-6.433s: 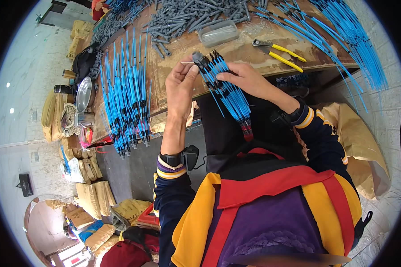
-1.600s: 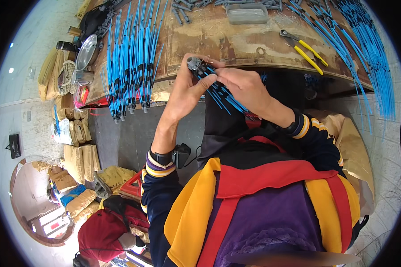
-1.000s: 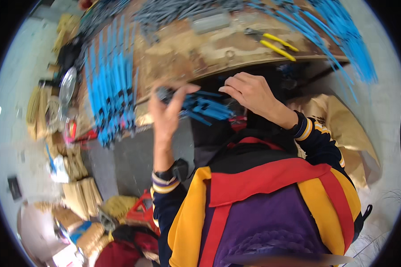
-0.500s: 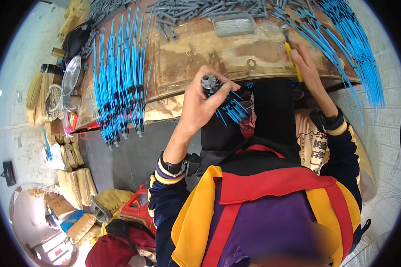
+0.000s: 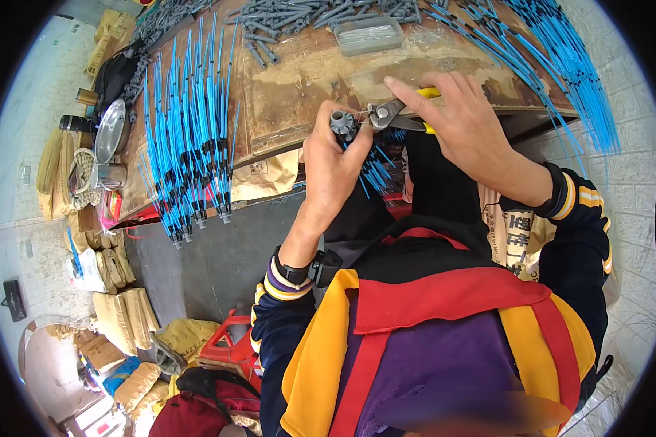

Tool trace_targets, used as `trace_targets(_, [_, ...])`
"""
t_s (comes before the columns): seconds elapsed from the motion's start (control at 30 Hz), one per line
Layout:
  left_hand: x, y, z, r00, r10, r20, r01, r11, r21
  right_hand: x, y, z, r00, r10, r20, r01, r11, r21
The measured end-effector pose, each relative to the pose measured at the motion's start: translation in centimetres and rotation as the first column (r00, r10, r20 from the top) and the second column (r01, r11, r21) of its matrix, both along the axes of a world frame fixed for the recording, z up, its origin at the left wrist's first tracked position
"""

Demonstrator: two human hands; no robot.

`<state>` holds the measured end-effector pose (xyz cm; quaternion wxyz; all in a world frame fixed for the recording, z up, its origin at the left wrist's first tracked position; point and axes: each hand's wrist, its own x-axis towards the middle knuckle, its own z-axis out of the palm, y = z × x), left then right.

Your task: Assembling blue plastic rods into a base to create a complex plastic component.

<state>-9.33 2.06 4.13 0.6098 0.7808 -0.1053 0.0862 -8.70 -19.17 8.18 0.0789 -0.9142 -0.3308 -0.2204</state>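
My left hand (image 5: 325,164) is wrapped round a bundle of thin blue rods (image 5: 375,175) at the near edge of the table. A grey, toothed round end piece (image 5: 343,124) points up out of the fist. Yellow-handled pliers (image 5: 387,115) are in my right hand (image 5: 465,130), its fingers round the handles. Their metal jaws reach the left fingertips beside the bundle, where a thin wire shows. Whether the jaws grip the wire I cannot tell.
On the worn wooden table (image 5: 284,109), blue rods with black fittings (image 5: 189,131) lie at left and more blue rods (image 5: 572,80) at right. Grey plastic plugs (image 5: 299,14) are heaped at the back beside a clear plastic box (image 5: 370,45). A metal bowl (image 5: 111,131) stands far left.
My right hand has brought the pliers from the right side of the table leftward to the bundle. The left hand still holds the bundle in nearly the same place.
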Motion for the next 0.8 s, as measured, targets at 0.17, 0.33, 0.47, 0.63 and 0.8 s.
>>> trace_targets(0.17, [-0.3, -0.1, 0.2, 0.997, -0.075, -0.011, 0.074, 0.996, -0.041, -0.1, 0.0, -0.3, 0.999, 0.026, -0.022, -0.024, 0.998, 0.062])
trace_targets(0.33, [-0.4, -0.1, 0.4, 0.994, -0.106, -0.022, 0.104, 0.993, -0.057, -0.1, -0.2, -1.0, 0.994, -0.059, -0.088, 0.060, 0.998, 0.010])
trace_targets(0.47, [-0.1, 0.0, 0.0, 0.997, -0.073, -0.012, 0.069, 0.984, -0.166, 0.0, 0.1, -1.3, 0.992, -0.026, -0.120, 0.034, 0.997, 0.064])
trace_targets(0.63, [0.0, 1.5, 0.3, 0.985, -0.173, -0.011, 0.171, 0.981, -0.090, -1.1, 0.3, -0.9, 0.996, 0.004, -0.095, 0.006, 0.995, 0.101])
trace_targets(0.8, [-0.2, 2.3, 0.8, 0.935, -0.354, -0.039, 0.339, 0.919, -0.203, 1.0, -0.3, -1.0, 0.997, 0.075, 0.001, -0.074, 0.988, 0.133])
